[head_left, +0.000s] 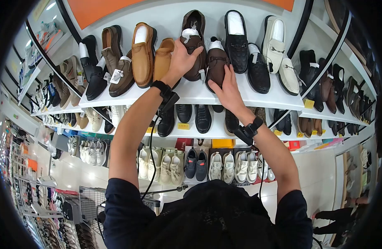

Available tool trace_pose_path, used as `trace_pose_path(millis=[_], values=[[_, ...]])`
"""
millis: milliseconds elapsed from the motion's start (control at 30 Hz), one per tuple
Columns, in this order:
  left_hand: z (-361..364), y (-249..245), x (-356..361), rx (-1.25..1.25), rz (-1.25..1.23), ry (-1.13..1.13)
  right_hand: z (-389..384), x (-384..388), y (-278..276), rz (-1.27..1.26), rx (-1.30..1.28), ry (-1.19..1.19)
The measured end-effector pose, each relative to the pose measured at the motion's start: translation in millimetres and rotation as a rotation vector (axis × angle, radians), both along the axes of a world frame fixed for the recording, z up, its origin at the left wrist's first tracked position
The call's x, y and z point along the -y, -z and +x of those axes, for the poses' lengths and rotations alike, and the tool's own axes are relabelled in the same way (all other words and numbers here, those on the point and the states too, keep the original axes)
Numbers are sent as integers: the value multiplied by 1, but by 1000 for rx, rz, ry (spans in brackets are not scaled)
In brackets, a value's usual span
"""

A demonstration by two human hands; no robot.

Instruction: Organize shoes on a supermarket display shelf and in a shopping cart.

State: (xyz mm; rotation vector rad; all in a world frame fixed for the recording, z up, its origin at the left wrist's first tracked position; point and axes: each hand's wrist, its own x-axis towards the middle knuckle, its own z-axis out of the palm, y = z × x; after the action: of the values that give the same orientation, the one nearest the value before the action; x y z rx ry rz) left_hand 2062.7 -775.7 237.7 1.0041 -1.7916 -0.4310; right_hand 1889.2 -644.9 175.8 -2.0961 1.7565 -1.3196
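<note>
On the white top shelf [166,96], a dark brown loafer [194,36] stands upright against the back with white paper stuffed inside. My left hand [183,61] is closed around its side, the thumb lying across it. Beside it, a second dark brown loafer [216,62] leans toe down, with a small white tag near its side. My right hand [228,88] grips that shoe's toe end between thumb and fingers. A tan loafer [163,56] sits left of my left hand, partly covered by it. Right of the brown shoes stands a black loafer [235,41].
More loafers line the shelf: a tan one [142,54], a tagged brown one [121,79] and a white one [275,43]. Black shoes [203,119] fill the shelf below, sneakers [171,169] lower still. A wire cart [91,203] stands behind at left; another person [340,220] is at lower right.
</note>
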Motion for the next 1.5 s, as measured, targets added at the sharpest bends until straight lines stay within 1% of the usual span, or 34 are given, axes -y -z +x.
trace_pose_path(millis=[33, 67, 133, 167, 233, 267, 333, 367, 433, 500, 567, 700, 800, 833, 900, 967, 1033, 1067, 1100, 1133, 1167, 1200, 1233, 1267, 1300, 1367, 1433, 1500], values=[[0, 3, 3, -72, -4, 55, 1, 1, 1, -2, -4, 3], [-1, 5, 6, -74, -4, 50, 2, 3, 1, -1, -7, -2], [-5, 12, 17, -98, -87, 55, 3, 7, -2, 0, -19, 15], [-6, 19, 19, -97, -81, 54, 4, 6, -1, 6, -18, 14], [-10, 18, 15, -23, -96, -53, 4, 1, -9, 25, 13, 4], [-11, 16, 13, -22, -99, -51, 3, -2, -11, 21, 13, 6], [-12, 12, 8, 35, -24, -151, 0, -12, -12, 84, 9, -10], [-12, 11, 5, 35, -25, -149, 0, -19, -11, 83, 9, -7], [-11, 2, -6, 109, -19, -160, -1, -29, -13, 73, -105, -45], [-8, -3, -18, 131, 15, -128, -1, -27, -2, 75, -136, -40], [-5, -6, -27, 216, 4, -163, 3, -21, 8, 15, -196, 5], [-8, -4, -29, 214, -2, -167, 12, -22, 11, -68, -227, 34], [-8, -3, -30, 217, -133, -166, -7, -32, -8, 87, -101, -137], [-9, -8, -36, 217, -141, -157, -17, -36, -17, 80, -100, -126], [-12, -23, -48, 143, -286, -51, -39, -45, -34, 4, 54, -191], [-23, -40, -57, 120, -310, 3, -64, -47, -54, -266, 5, -53], [-42, -51, -51, 137, -312, 66, -94, -43, -56, -350, -20, 119], [-55, -55, -46, 124, -290, 86, -101, -43, -52, -355, -26, 119], [-68, -57, -40, 118, -295, 84, -106, -44, -45, -298, 22, 231], [-83, -60, -33, 136, -178, 122, -112, -42, -36, -244, 68, 342], [-95, -62, -24, 154, -61, 162, -121, -33, -17, -254, -20, 378], [-106, -64, -12, 146, -69, 167, -125, -29, -4, -179, 38, 313], [-118, -65, 0, 194, 29, 182, -123, -33, -3, -100, 97, 251], [-130, -63, 11, 244, 128, 198, -122, -35, -3, -87, 30, 294], [-140, -56, 25, 241, 123, 206, -120, -37, -5, -94, 77, 254], [-151, -43, 46, 288, 233, 176, -123, -35, 0, -118, 63, 237], [-157, -46, 27, 324, 243, 171, -121, -36, -1, -121, 43, 271], [-166, -47, 6, 368, 126, -7, -118, -37, -3, -119, 25, 300]])
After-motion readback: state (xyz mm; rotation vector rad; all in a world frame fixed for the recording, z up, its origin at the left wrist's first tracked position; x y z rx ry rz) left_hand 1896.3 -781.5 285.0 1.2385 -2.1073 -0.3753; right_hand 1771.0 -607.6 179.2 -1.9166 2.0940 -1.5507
